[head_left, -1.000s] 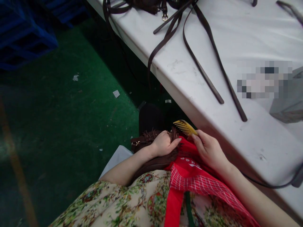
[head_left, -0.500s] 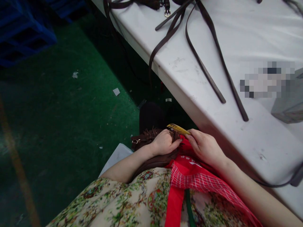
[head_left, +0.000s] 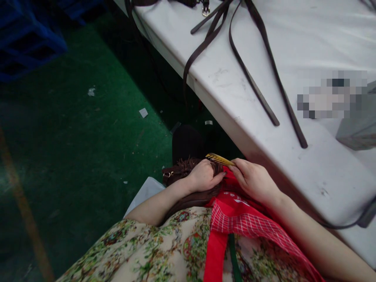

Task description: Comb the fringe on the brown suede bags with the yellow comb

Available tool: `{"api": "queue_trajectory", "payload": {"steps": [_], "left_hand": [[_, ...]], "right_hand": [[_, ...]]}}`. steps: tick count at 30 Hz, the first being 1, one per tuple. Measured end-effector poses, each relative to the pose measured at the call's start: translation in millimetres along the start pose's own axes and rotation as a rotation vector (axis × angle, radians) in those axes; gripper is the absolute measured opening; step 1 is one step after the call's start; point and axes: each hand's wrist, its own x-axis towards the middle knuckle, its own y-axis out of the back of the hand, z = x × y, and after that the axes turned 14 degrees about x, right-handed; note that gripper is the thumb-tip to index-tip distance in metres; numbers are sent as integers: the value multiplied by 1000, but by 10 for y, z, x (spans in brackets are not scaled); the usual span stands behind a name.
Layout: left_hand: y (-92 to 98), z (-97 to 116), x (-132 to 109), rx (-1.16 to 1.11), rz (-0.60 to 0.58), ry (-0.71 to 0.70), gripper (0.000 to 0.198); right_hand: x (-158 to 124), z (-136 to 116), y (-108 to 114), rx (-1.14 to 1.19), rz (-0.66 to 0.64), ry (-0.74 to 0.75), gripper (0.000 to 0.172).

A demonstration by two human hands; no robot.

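In my lap lies a dark brown fringed bag [head_left: 188, 197], partly hidden under my left forearm. My left hand [head_left: 204, 176] is closed on its fringe [head_left: 216, 168], thumb pointing right. A small buckled strap [head_left: 170, 173] shows on the bag's left side. Between thumb and fingers, my right hand [head_left: 252, 178] pinches a yellow comb [head_left: 219, 159]. The comb's teeth point left and down, close above the fringe by my left knuckles; whether they touch the strands I cannot tell. A red apron [head_left: 232, 196] covers my lap beneath both hands.
A white-covered table [head_left: 293, 172] runs diagonally on my right. Dark brown straps [head_left: 273, 66] lie on it, one hanging over its edge. A grey object [head_left: 358, 129] sits at the far right, beside a blurred-out patch. Blue pallets [head_left: 26, 43] stand on the green floor [head_left: 88, 156], upper left.
Both hands, the comb and the bag keep nearly the same pose. The whole view has shifted slightly.
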Motion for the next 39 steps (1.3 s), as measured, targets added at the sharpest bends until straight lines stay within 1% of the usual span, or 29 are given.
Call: {"api": "queue_trajectory", "payload": {"steps": [3, 8, 12, 19, 23, 27, 32, 36, 39], "left_hand": [[-14, -8, -9, -31, 12, 6, 51], [-12, -19, -18, -47, -5, 22, 52], [-12, -18, -17, -56, 5, 28, 50], [4, -10, -8, -27, 5, 23, 49], [4, -17, -10, -62, 8, 31, 47], [-6, -20, -21, -97, -1, 64, 47], [21, -13, -20, -180, 1, 102, 37], [53, -11, 5, -185, 10, 58, 32], [51, -8, 9, -172, -4, 4, 36]], "right_hand": [[7, 5, -5, -18, 2, -14, 30], [-21, 30, -15, -15, 7, -27, 31], [-43, 51, -35, -18, -7, -29, 33], [-58, 51, -13, -18, 25, -33, 32], [-66, 68, -7, -12, 34, -46, 31], [-64, 90, -35, 16, 13, -60, 31], [-50, 106, -93, 26, -13, -46, 31], [-16, 111, -160, 11, -27, -34, 31], [46, 132, -240, -22, -43, -19, 31]]}}
